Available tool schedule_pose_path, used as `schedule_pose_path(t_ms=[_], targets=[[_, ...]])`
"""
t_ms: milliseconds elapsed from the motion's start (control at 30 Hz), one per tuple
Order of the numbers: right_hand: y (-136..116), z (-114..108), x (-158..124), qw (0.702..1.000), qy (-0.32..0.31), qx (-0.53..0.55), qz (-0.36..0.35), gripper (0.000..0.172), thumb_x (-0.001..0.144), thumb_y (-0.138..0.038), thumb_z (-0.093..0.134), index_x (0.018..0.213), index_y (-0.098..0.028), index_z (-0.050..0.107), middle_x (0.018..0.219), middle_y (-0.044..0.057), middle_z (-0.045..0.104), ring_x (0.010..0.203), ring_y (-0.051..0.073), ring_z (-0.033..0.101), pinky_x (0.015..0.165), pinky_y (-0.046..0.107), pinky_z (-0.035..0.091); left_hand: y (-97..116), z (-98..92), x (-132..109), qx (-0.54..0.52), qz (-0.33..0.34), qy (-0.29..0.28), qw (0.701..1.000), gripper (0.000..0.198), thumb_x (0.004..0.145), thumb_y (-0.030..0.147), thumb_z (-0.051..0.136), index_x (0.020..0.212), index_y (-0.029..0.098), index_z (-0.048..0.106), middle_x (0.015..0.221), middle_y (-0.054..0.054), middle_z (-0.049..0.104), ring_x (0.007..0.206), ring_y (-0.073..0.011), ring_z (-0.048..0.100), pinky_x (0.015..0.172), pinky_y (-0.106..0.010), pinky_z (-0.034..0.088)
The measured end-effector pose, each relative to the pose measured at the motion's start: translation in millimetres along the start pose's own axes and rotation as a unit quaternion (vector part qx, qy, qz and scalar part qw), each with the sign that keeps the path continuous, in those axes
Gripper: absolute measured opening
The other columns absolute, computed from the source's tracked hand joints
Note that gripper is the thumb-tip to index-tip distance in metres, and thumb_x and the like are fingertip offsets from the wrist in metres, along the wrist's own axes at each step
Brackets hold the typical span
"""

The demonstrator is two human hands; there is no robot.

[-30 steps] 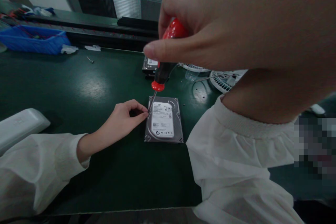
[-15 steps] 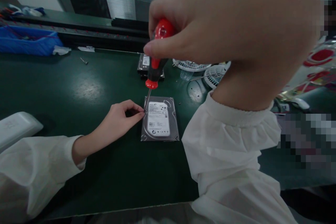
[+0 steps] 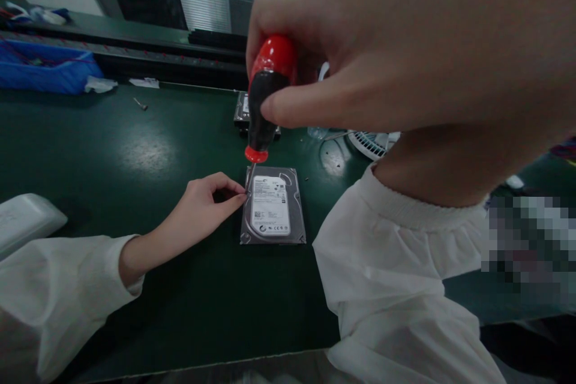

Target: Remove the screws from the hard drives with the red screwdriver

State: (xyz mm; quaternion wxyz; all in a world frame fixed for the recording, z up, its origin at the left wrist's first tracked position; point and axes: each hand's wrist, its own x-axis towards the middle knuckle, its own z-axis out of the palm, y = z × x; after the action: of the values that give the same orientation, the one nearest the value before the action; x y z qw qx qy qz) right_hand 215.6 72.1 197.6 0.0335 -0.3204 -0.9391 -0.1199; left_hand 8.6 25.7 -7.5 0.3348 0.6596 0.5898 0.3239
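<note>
A hard drive [image 3: 294, 216] with a white label lies flat on the green table. Above its left edge, my right hand [image 3: 324, 66] is closed around the red and black handle of a screwdriver [image 3: 262, 102]. The tool leans slightly, its thin shaft running down to the drive's upper left side. My left hand [image 3: 211, 198] is closed in a pinch right where the screwdriver's tip meets that edge. Whatever sits between thumb and forefinger there is too small to make out.
Behind the screwdriver are more hard drives [image 3: 242, 113], partly hidden. White round grilles [image 3: 369, 143] and small screws lie to the right. A blue bin [image 3: 49, 69] stands at the back left, a white device [image 3: 29, 216] at the left edge. A small metal piece [image 3: 141, 104] lies far left.
My right hand has changed its hold on the screwdriver, the thumb now lower on the black part, and the handle has turned. My left hand and the hard drive stay in place.
</note>
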Motion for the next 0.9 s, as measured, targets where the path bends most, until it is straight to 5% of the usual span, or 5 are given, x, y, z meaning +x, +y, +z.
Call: schedule_pose_path(t_ms=[133, 300, 633, 767, 900], targets=[[-3.1, 0.4, 1.4, 0.999, -0.007, 0.013, 0.041, 0.059, 0.094, -0.070, 0.032, 0.120, -0.025, 0.059, 0.083, -0.004, 0.046, 0.058, 0.004, 0.027, 0.048, 0.024, 0.014, 1.2, 0.9, 0.1, -0.003, 0.005, 0.005, 1.000, 0.023, 0.084, 0.044, 0.068, 0.089, 0.022, 0.072, 0.094, -0.003, 0.075, 0.087, -0.0230, 0.068, 0.081, -0.037, 0.054], [-3.2, 2.2, 2.7, 0.999, -0.005, 0.039, 0.037, 0.036, 0.090, -0.046, 0.047, 0.119, -0.027, 0.059, 0.090, -0.004, 0.054, 0.064, 0.005, 0.033, 0.053, 0.025, 0.018, 1.1, 0.7, -0.8, -0.005, -0.001, -0.003, 1.000, 0.023, 0.085, 0.045, 0.068, 0.090, 0.023, 0.072, 0.095, -0.002, 0.075, 0.088, -0.0234, 0.069, 0.080, -0.038, 0.054], [-1.7, 4.6, 3.0, 0.999, -0.002, 0.033, 0.037, 0.036, 0.094, -0.050, 0.046, 0.119, -0.029, 0.060, 0.093, -0.006, 0.053, 0.067, 0.004, 0.034, 0.051, 0.022, 0.015, 1.2, 1.6, -0.4, -0.009, 0.003, 0.004, 1.000, 0.022, 0.084, 0.042, 0.068, 0.090, 0.021, 0.072, 0.093, -0.003, 0.074, 0.086, -0.0221, 0.068, 0.080, -0.037, 0.053], [-1.6, 5.1, 4.5, 0.997, 0.003, 0.044, 0.056, 0.052, 0.093, -0.067, 0.040, 0.115, -0.026, 0.064, 0.084, -0.005, 0.053, 0.061, 0.003, 0.035, 0.047, 0.022, 0.016, 2.1, 1.1, -0.6, -0.001, 0.007, 0.010, 1.000, 0.022, 0.083, 0.042, 0.068, 0.088, 0.021, 0.072, 0.092, -0.003, 0.075, 0.086, -0.0224, 0.068, 0.081, -0.037, 0.053], [-1.0, 4.4, 4.6, 0.997, 0.000, 0.031, 0.074, 0.040, 0.092, -0.048, 0.049, 0.126, -0.029, 0.059, 0.098, -0.005, 0.057, 0.065, 0.004, 0.039, 0.047, 0.021, 0.013, 2.0, 1.3, -0.7, 0.005, 0.007, 0.009, 1.000, 0.022, 0.083, 0.043, 0.068, 0.088, 0.022, 0.072, 0.092, -0.002, 0.075, 0.086, -0.0226, 0.068, 0.079, -0.037, 0.053]])
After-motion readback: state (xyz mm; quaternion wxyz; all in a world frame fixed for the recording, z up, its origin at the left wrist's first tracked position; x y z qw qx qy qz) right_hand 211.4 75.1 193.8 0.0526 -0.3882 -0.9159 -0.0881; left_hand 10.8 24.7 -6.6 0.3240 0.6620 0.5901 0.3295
